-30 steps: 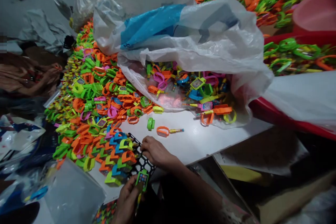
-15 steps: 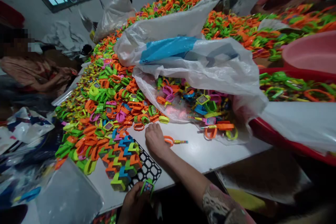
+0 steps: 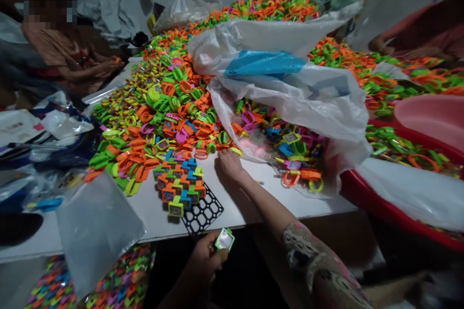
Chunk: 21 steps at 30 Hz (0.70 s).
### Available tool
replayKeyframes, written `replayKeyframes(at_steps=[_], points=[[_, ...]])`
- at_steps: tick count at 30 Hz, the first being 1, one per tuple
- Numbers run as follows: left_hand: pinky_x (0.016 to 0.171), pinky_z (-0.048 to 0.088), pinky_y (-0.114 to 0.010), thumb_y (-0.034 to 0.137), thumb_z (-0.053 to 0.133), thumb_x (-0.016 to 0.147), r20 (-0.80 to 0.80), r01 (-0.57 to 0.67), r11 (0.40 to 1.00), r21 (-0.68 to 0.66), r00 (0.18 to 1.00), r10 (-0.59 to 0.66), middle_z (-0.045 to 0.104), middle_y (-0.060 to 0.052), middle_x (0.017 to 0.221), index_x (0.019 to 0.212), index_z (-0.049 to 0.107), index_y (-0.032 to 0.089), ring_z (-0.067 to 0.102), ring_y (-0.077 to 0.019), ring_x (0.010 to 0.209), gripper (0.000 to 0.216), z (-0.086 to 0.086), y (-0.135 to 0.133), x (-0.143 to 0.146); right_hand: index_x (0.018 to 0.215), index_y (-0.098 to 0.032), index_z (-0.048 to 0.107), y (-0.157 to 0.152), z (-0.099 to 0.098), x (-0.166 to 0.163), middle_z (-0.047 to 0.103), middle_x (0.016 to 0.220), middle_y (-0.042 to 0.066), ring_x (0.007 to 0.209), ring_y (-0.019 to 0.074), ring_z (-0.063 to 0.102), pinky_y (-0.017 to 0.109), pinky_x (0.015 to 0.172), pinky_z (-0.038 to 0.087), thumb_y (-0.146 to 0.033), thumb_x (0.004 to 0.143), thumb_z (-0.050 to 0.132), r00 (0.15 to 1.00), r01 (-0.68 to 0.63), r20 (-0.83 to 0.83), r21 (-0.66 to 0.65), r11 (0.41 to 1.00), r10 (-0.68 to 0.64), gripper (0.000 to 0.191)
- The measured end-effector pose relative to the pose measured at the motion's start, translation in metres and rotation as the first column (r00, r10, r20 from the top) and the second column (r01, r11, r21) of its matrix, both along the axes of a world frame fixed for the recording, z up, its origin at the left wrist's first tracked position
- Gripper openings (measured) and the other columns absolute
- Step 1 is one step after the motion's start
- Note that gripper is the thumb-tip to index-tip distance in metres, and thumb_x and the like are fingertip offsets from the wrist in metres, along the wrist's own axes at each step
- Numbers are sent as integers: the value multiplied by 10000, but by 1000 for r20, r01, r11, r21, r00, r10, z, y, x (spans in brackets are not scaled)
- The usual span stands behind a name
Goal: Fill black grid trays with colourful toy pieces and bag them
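Note:
My left hand [image 3: 207,256], low in front of the table edge, grips a green toy watch [image 3: 225,240] with its pale square face turned up. My right hand [image 3: 230,165] is at the near edge of the toy watch pile [image 3: 174,111], its fingers bent down and together beside a yellow watch strap [image 3: 236,151]. What lies under those fingers is hidden. Between the hands is a black plastic grid [image 3: 205,210], partly covered by rows of orange, blue, green and yellow toy watches [image 3: 179,183] set upright.
A white plastic sack [image 3: 290,89] spills watches onto the white table [image 3: 145,217]. At right stand a red basin [image 3: 357,188] and a pink basin [image 3: 431,116]. A clear bag [image 3: 99,231] hangs over the front edge. One person [image 3: 65,53] sits at left, another [image 3: 427,34] at right.
The view has turned and shifted. My left hand has tilted the green watch so its face looks pale. My right hand stays by the pile; its forearm now covers most of an orange watch.

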<state>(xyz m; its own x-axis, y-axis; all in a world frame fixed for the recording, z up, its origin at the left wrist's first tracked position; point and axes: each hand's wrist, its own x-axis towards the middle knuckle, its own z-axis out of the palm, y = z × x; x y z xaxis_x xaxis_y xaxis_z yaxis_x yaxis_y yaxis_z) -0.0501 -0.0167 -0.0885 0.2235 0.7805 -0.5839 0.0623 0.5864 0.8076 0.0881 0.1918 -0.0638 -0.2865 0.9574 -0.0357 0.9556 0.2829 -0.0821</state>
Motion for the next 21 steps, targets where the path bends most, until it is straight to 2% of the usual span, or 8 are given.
replayKeyframes(at_steps=[3, 7, 10, 13, 17, 19, 21], points=[[463, 331, -196, 327, 664, 607, 19, 51, 998, 21, 998, -52, 499, 32, 581, 996, 647, 110, 402, -75, 494, 446, -8, -6, -2, 1145, -97, 571, 6, 2, -4, 618, 1100, 159, 1048, 252, 532, 338, 880, 388, -136, 918, 335, 1000, 11, 3, -15, 1000, -11, 330], [490, 363, -198, 319, 706, 592, 90, 28, 998, 63, 995, -34, 539, 8, 650, 1009, 638, 111, 452, -94, 562, 470, -11, -7, -7, 1149, -74, 571, 10, 3, -6, 626, 1076, 180, 1015, 249, 564, 331, 852, 409, -130, 903, 355, 998, 64, 2, -32, 997, -64, 332], [508, 368, -200, 314, 725, 589, 141, -22, 997, 81, 990, 10, 552, 6, 664, 1039, 624, 109, 465, -95, 576, 505, -8, -3, -8, 1052, -79, 631, 12, 5, -7, 637, 1034, 187, 999, 256, 574, 326, 827, 418, -133, 883, 396, 996, 87, -6, -50, 995, -87, 295], [538, 380, -206, 304, 745, 582, 132, -68, 994, 91, 990, 55, 557, 12, 649, 988, 636, 114, 466, -91, 577, 461, -1, 1, -9, 1029, -80, 645, 13, 10, -9, 634, 1034, 189, 1009, 265, 568, 332, 836, 412, -154, 877, 424, 996, 84, -38, -46, 995, -86, 279], [564, 389, -213, 341, 758, 582, 113, -142, 986, 92, 985, 131, 566, 9, 660, 959, 647, 132, 480, -100, 603, 445, 6, 5, -8, 1001, -127, 658, -5, 22, -2, 645, 1004, 141, 970, 230, 577, 296, 806, 409, -179, 871, 476, 994, 21, -105, -47, 999, -26, 229], [568, 385, -215, 354, 769, 568, 112, -158, 983, 89, 983, 148, 569, 7, 662, 939, 654, 137, 485, -104, 609, 445, 8, 7, -8, 943, -162, 667, -28, 29, 10, 651, 954, 95, 883, 188, 592, 259, 742, 411, -202, 877, 505, 972, -25, -236, -32, 999, 17, 179], [572, 379, -214, 354, 771, 560, 115, -166, 982, 93, 981, 155, 578, 6, 667, 924, 659, 143, 485, -105, 611, 436, 8, 10, -6, 902, -177, 663, -62, 32, 27, 648, 905, 62, 802, 152, 592, 237, 702, 411, -242, 893, 518, 874, -85, -480, -3, 996, 73, 159]])
